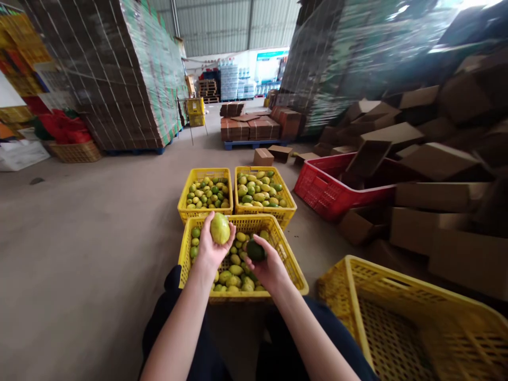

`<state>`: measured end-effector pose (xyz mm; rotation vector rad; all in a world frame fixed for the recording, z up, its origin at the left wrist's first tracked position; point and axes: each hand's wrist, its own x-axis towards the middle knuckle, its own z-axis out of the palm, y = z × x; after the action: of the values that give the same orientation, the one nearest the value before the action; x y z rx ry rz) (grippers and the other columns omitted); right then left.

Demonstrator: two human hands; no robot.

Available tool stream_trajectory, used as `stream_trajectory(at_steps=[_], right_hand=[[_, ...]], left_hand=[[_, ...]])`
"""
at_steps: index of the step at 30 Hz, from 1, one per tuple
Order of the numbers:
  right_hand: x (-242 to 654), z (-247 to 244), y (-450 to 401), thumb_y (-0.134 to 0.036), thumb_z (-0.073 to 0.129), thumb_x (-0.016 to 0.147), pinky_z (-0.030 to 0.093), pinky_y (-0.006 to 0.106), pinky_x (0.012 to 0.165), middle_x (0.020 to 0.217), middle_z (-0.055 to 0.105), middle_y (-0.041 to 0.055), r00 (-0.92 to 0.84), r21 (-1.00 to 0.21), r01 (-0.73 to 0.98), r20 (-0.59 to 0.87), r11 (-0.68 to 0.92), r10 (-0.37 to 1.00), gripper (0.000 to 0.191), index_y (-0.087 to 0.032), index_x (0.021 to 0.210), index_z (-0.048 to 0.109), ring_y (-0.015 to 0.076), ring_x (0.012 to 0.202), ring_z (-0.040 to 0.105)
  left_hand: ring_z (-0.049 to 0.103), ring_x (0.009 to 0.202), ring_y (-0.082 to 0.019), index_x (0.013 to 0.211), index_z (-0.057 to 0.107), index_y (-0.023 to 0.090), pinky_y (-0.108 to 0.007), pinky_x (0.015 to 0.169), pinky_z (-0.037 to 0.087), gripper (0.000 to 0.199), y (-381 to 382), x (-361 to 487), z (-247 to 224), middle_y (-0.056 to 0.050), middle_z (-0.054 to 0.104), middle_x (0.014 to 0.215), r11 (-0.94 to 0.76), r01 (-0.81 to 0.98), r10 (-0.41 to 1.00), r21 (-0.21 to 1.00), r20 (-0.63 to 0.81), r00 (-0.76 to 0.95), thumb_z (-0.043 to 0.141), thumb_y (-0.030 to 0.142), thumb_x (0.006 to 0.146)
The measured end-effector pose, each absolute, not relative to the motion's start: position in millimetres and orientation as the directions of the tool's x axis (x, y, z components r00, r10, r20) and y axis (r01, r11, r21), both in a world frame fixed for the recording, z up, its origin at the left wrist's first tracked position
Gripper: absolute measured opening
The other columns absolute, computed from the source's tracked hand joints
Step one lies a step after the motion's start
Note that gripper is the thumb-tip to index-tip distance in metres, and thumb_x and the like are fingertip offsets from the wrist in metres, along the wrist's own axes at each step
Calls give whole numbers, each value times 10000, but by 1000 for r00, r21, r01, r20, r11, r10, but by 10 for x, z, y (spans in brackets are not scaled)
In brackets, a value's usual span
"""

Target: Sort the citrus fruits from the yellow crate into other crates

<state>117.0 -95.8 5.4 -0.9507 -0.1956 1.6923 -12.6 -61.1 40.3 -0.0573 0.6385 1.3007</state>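
My left hand (212,246) has its fingers around a yellow-green lemon (219,228), raised above the near yellow crate (288,254). A dark green lemon (256,250) is in my right hand (271,264), over the middle of the same crate. Inside that crate lie many yellow and green lemons (235,270), partly hidden by my hands and forearms. Just beyond stand two more yellow crates of similar fruit, the far left crate (204,212) and the far right crate (265,212).
At my right knee stands a large yellow crate (391,270). Past it are a red crate (331,193) and a heap of cardboard boxes (440,222). Flattened cartons on a blue pallet (254,144) lie ahead. Wrapped stacks rise on both sides.
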Motion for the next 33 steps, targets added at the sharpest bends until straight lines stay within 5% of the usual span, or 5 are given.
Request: stream_trajectory(at_steps=[11, 18, 26, 33], right_hand=[[1164, 129, -988, -351, 493, 859, 323, 167, 290, 503, 594, 33, -86, -535, -744, -517, -400, 851, 234, -175, 705, 475, 88, 329, 451], [1065, 275, -822, -322, 500, 855, 321, 198, 288, 483, 550, -29, 67, -594, -772, -434, -229, 899, 179, -183, 744, 508, 114, 328, 483], [912, 251, -613, -297, 421, 860, 287, 190, 295, 452, 552, -16, -23, -490, -821, -485, -294, 874, 226, -170, 700, 518, 112, 329, 469], [777, 136, -463, -241, 394, 830, 333, 199, 333, 476, 591, 11, -49, -456, -842, -466, -288, 883, 212, -172, 673, 519, 122, 373, 502]], left_hand=[[649, 672, -147, 945, 608, 107, -232, 505, 533, 342, -579, -67, 247, -69, 670, 798, 428, -868, 877, 252, -347, 332, 410, 385, 921], [636, 593, -139, 921, 607, 117, -240, 520, 553, 247, -582, -92, 305, -49, 653, 699, 377, -877, 876, 299, -423, 233, 429, 287, 910], [650, 618, -166, 883, 592, 112, -247, 490, 546, 264, -564, -153, 258, -90, 649, 737, 366, -906, 867, 213, -433, 248, 349, 214, 885], [627, 618, -154, 938, 597, 145, -244, 510, 532, 203, -563, -209, 232, -58, 629, 732, 205, -954, 870, 221, -488, 73, 451, 238, 833]])
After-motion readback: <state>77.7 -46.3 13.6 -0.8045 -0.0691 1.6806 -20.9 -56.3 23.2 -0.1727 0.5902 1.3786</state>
